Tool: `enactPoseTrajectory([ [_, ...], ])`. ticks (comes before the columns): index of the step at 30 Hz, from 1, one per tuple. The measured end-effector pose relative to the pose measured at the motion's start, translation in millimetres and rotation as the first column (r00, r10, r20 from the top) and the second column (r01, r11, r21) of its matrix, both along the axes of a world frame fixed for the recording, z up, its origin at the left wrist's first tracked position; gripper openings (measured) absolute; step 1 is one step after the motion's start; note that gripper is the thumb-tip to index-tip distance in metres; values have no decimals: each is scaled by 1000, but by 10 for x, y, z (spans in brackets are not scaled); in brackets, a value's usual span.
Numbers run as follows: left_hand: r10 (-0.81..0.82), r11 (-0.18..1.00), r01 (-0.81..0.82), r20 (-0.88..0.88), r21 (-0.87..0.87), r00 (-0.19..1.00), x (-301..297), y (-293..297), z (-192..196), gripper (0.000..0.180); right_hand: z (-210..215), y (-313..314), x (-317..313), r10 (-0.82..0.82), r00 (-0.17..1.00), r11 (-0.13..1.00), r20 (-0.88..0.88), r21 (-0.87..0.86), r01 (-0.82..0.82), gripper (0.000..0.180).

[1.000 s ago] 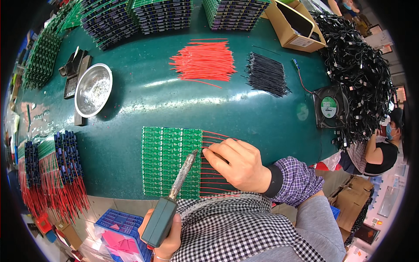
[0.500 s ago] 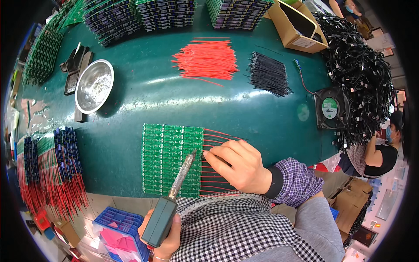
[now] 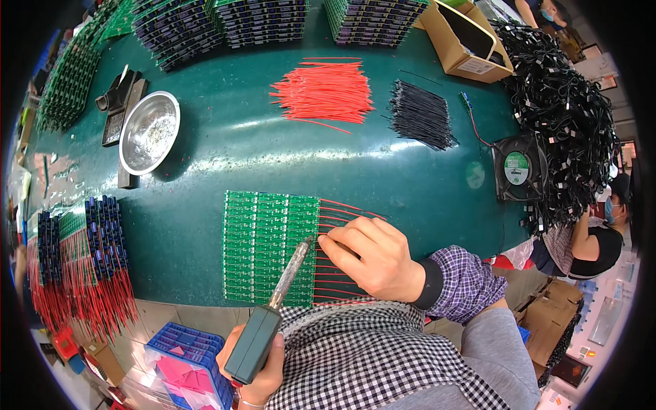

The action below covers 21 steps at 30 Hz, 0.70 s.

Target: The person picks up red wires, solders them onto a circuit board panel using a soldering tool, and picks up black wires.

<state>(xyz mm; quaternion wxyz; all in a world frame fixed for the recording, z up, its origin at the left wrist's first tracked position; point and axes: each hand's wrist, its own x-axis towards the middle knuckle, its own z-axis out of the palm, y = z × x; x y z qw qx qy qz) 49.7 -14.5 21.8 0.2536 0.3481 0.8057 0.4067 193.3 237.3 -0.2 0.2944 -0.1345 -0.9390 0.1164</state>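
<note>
My left hand [image 3: 272,365] is wrapped around the dark grey handle of a soldering iron [image 3: 290,275], whose tip sits at the right edge of a green circuit board panel [image 3: 270,249]. Just right of that tip, my right hand [image 3: 376,260] pinches a thin red wire at the panel's edge; its gripped end is mostly hidden by the fingers. Several red wires [image 3: 338,275] stick out to the right from the same edge, passing under and beside my right hand. The panel lies flat near the table's front edge.
Beyond the panel lie a red wire pile [image 3: 324,92] and a black wire pile [image 3: 420,115]. A metal bowl [image 3: 150,133] stands left. Wired boards [image 3: 85,253] overhang the front left. At right are a fan [image 3: 517,169] and heaped black cables [image 3: 564,102]; another person [image 3: 594,236] sits beyond.
The soldering iron's tip has shifted slightly right, closer to my right fingertips at the panel's edge. My right hand has stayed nearly still.
</note>
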Motion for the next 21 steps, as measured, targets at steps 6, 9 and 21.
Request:
enactPoseTrajectory([
  [6, 10, 997, -4, -78, 71, 997, 11, 93, 1, 22, 6, -4, 8, 0, 1000, 1000, 13, -12, 0, 31],
  [9, 8, 1000, -6, -68, 29, 998, 14, 52, -18, 22, 6, -6, 9, 1, 1000, 1000, 16, -12, -1, 32],
  [21, 13, 1000, -13, -12, 8, 1000, 15, -130, -42, 31, 14, -9, 9, -2, 1000, 1000, 22, -12, 3, 32],
])
